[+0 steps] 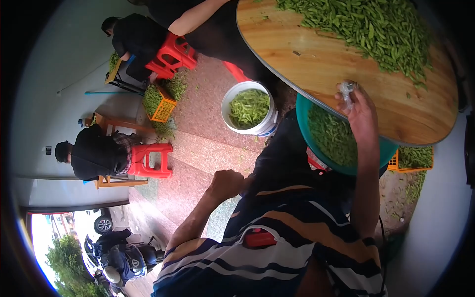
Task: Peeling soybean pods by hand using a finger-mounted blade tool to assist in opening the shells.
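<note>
My right hand (360, 111) is raised over the near edge of the wood-patterned table (282, 52), its fingers around a crumpled piece of clear plastic (347, 92). A heap of green soybean pods (386, 33) covers the table's far side. Partly tucked under the tabletop, below my right forearm, is a teal basin (303, 122) with more pods (330, 137) inside. My left hand (227, 183) is curled into a fist by my left thigh, its back towards me. Nothing shows in it, though the palm is hidden.
A white bucket (226, 107) of pale green pods stands on the floor. Orange crates (165, 108) (394, 161) hold more pods. Two people (139, 41) (98, 152) sit by red plastic stools (152, 157). Another person's arm (198, 16) reaches in beside the table. Motorbikes (144, 256) stand beyond the doorway.
</note>
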Demonstrator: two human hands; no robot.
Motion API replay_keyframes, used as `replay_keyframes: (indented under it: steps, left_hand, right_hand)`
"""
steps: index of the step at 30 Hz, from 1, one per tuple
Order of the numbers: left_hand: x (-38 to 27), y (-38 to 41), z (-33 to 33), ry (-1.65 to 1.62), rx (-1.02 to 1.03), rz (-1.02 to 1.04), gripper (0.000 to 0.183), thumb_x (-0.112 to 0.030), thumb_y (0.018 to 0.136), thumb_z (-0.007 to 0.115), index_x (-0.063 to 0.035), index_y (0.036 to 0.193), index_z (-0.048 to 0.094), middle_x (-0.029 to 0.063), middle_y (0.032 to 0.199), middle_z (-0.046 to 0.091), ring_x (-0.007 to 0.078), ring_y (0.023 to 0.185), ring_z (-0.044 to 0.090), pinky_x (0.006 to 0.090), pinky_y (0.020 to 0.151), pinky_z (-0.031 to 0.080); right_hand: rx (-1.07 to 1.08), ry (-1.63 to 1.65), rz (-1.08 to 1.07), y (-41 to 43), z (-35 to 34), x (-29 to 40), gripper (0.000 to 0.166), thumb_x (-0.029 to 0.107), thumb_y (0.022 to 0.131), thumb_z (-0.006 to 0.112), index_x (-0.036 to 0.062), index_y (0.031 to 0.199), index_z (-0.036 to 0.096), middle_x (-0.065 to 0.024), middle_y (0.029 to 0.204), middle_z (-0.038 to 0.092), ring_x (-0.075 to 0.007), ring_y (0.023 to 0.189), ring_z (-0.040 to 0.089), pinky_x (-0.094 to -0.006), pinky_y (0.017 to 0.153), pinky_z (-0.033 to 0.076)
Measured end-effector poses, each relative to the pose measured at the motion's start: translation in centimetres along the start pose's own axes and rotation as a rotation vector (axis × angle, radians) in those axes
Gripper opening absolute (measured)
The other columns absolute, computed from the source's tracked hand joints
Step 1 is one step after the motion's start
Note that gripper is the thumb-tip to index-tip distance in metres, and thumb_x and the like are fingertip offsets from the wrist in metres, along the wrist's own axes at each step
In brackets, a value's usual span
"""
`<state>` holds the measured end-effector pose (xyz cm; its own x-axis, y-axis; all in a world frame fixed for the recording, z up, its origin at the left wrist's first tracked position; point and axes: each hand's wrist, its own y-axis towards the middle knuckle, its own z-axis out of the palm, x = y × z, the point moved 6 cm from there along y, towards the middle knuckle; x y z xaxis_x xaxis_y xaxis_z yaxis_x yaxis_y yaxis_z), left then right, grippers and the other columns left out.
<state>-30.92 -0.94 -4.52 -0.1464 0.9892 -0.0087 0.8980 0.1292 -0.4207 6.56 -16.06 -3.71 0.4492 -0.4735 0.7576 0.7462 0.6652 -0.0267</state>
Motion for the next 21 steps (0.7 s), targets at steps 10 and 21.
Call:
replay_keyframes:
  steps: [10,21]
  left_hand:
    - [1.7,6.2,3.7,-0.166,0.110,0.002,0.046,-0.037,0.095,0.051,-0.0053,0.067,0.068,0.0165,0.066,0.069,0.0346,0.064,0.071,0.0441,0.065,0.057]
    - [4.4,7.5,10.1,-1.501,0.442,-0.434,0.026,-0.020,0.094,0.059,0.0014,0.087,0.072,0.0051,0.066,0.064,0.0146,0.054,0.061,0.0268,0.044,0.044]
  right_hand:
    - [0.015,-0.003,-0.001,0.0,0.0,0.1,0.035,0.027,0.106,0.054,-0.0015,0.126,0.061,-0.0138,0.115,0.068,-0.0252,0.098,0.070,-0.0362,0.076,0.058]
    - [0.008,-0.009,-0.001,-0.4,0.0,0.0,0.037,0.027,0.106,0.055,-0.0020,0.127,0.061,-0.0123,0.113,0.069,-0.0247,0.099,0.070,-0.0354,0.076,0.059]
